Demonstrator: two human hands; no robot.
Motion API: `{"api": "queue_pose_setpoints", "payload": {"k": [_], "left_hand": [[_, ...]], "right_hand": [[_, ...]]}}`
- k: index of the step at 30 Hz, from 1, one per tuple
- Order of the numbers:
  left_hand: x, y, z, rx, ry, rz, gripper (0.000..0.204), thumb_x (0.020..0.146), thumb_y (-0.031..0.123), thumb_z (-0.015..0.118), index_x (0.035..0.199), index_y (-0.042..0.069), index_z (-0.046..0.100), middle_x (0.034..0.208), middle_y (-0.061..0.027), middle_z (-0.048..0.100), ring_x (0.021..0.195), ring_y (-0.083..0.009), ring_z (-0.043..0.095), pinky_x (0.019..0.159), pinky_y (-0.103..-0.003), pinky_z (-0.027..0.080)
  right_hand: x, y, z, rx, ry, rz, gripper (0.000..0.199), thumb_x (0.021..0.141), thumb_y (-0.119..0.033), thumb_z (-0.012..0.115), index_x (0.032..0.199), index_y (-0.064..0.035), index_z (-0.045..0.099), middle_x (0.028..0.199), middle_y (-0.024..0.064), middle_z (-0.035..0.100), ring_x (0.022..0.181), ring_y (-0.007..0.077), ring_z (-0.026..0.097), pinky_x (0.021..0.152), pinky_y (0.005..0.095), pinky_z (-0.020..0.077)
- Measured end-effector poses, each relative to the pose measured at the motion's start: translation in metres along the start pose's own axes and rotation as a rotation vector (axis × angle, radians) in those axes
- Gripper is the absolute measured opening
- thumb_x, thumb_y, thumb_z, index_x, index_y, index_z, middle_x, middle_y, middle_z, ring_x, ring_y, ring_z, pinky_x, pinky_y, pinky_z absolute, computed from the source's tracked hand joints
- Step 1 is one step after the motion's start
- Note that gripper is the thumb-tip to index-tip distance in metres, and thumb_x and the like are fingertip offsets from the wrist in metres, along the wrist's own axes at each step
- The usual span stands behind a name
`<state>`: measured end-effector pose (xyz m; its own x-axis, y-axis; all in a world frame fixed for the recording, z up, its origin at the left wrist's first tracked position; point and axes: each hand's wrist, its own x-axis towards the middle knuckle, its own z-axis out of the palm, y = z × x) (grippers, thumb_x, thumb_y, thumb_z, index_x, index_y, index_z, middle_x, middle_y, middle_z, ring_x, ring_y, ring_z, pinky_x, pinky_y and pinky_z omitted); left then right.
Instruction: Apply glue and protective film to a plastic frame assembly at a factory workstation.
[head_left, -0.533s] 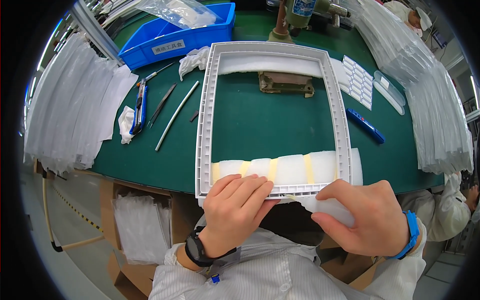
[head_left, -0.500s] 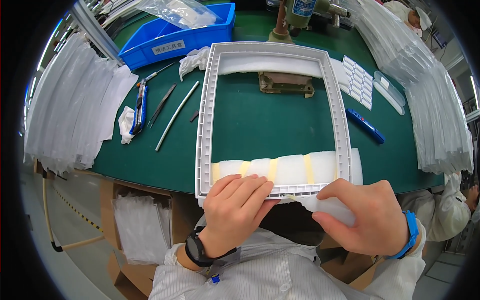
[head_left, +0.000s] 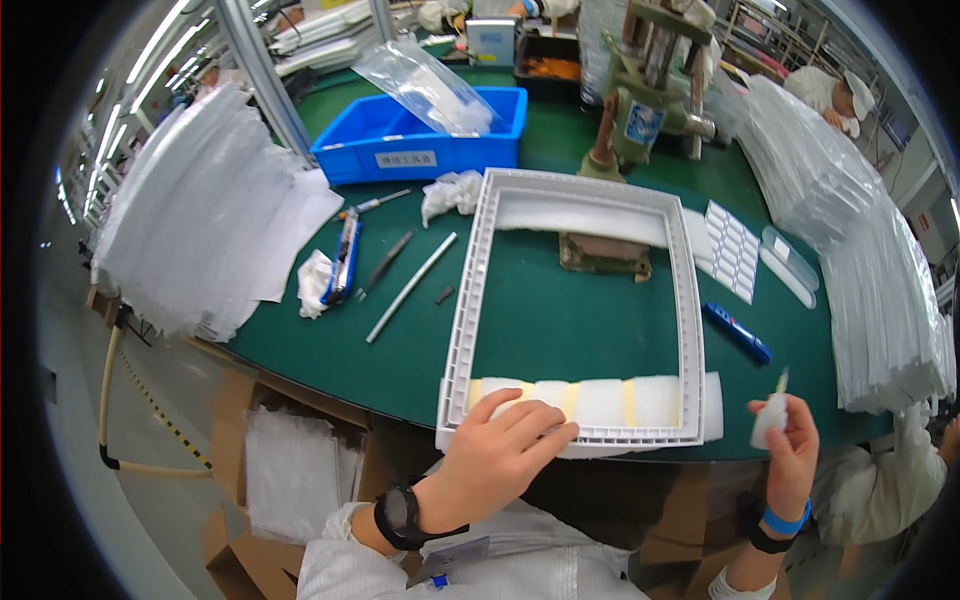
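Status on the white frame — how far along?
Done: white foam strip with yellow tape bands sits along the white frame's near edge; another foam piece lies at the far edge. In hand: left hand presses the near edge; right hand holds a small white piece. Side rails look bare.

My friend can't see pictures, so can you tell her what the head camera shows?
A person's left hand presses on the near edge of a big white rectangular frame lying on a green table, over a white foam strip taped with yellow. Their right hand holds a small white bottle off to the side. A blue bin sits behind.
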<state>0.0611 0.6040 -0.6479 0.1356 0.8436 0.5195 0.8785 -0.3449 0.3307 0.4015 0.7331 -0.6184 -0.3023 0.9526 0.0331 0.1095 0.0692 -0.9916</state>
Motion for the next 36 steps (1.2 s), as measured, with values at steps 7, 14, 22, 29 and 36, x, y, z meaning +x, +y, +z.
{"api": "queue_pose_setpoints", "payload": {"k": [7,14,22,29,36], "left_hand": [[0.01,-0.06,-0.063,0.08,0.292,-0.274,0.019,0.083,0.0,0.07,0.101,0.003,0.073,0.096,-0.0106,0.07,0.086,-0.0255,0.068,0.075,-0.035,0.053],[-0.012,-0.152,-0.075,0.176,0.177,-0.596,0.015,0.088,0.009,0.069,0.102,0.004,0.072,0.093,-0.0108,0.068,0.08,-0.0277,0.067,0.069,-0.035,0.051],[0.02,-0.146,-0.027,0.203,-0.055,-0.414,0.016,0.083,0.012,0.073,0.098,0.009,0.074,0.096,-0.0073,0.066,0.091,-0.0294,0.065,0.077,-0.038,0.053],[0.012,-0.152,-0.018,0.129,-0.002,-0.461,0.012,0.084,0.006,0.069,0.096,0.007,0.072,0.093,-0.0085,0.065,0.09,-0.0302,0.064,0.076,-0.039,0.053],[0.004,-0.147,-0.002,0.132,0.173,-0.356,0.009,0.083,0.006,0.068,0.093,0.006,0.07,0.092,-0.0081,0.063,0.088,-0.0295,0.063,0.075,-0.039,0.053]], "right_hand": [[0.055,0.084,-0.085,-0.065,0.321,-0.093,0.033,0.099,-0.01,0.057,0.13,-0.0013,0.05,0.127,0.0155,0.065,0.119,0.0219,0.059,0.105,0.0333,0.0413],[0.069,0.14,-0.095,-0.085,0.531,-0.193,0.035,0.103,-0.012,0.052,0.136,-0.0015,0.044,0.133,0.0171,0.061,0.124,0.0242,0.057,0.108,0.0361,0.0404],[0.067,0.138,-0.093,-0.074,0.549,-0.186,0.038,0.101,-0.007,0.052,0.138,-0.0015,0.044,0.134,0.017,0.059,0.127,0.0259,0.055,0.109,0.0377,0.0402],[0.068,0.131,-0.087,-0.139,0.517,-0.186,0.044,0.097,-0.001,0.051,0.14,-0.0023,0.042,0.139,0.0179,0.055,0.131,0.0275,0.052,0.11,0.0387,0.0399],[0.062,0.137,-0.098,-0.152,0.517,-0.201,0.055,0.093,-0.001,0.047,0.147,-0.005,0.038,0.142,0.0186,0.053,0.132,0.0279,0.05,0.111,0.0385,0.0377]]}}
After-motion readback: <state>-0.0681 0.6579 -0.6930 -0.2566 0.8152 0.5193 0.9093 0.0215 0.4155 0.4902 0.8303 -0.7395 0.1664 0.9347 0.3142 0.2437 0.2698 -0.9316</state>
